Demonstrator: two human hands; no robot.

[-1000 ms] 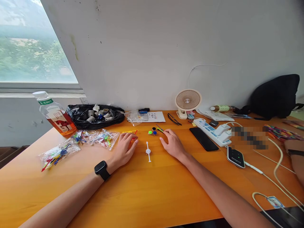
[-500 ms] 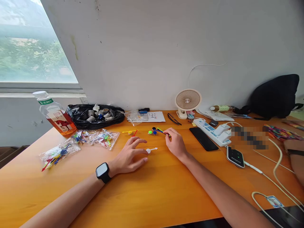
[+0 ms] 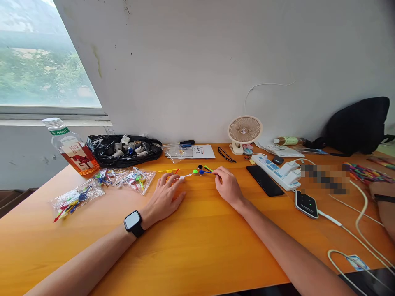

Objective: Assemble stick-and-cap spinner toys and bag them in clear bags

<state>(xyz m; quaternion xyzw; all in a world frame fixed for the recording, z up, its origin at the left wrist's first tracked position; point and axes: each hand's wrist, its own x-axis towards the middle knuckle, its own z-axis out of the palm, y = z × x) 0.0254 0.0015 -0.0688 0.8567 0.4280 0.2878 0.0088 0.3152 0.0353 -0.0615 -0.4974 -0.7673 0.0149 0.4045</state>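
My left hand (image 3: 165, 195) lies palm down on the table with its fingers spread, fingertips at a small white plastic arrow with a round end (image 3: 182, 177). Just beyond those fingers lie a yellow piece (image 3: 168, 171) and a red one (image 3: 177, 171), partly covered. My right hand (image 3: 227, 185) is closed, thumb and fingers pinched at the near end of a thin green plastic arrow (image 3: 208, 168); the rest of its grip is hidden. Close to the pinch are a blue piece with a round end (image 3: 201, 172), a black disc (image 3: 200, 167) and a green disc (image 3: 195, 171).
Clear bags of coloured pieces (image 3: 78, 199) lie left, near a tea bottle (image 3: 72, 148) and a black plastic bag (image 3: 123, 150). At the back stand papers (image 3: 203, 151), glasses (image 3: 226, 154) and a fan (image 3: 244, 130). A phone (image 3: 264, 180), power strip (image 3: 271, 168) and cables are right; another person's arm (image 3: 382, 201) shows.
My left hand has shifted the white arrow away from me and to the left, up beside the other pieces. My right hand has stayed in nearly the same place.
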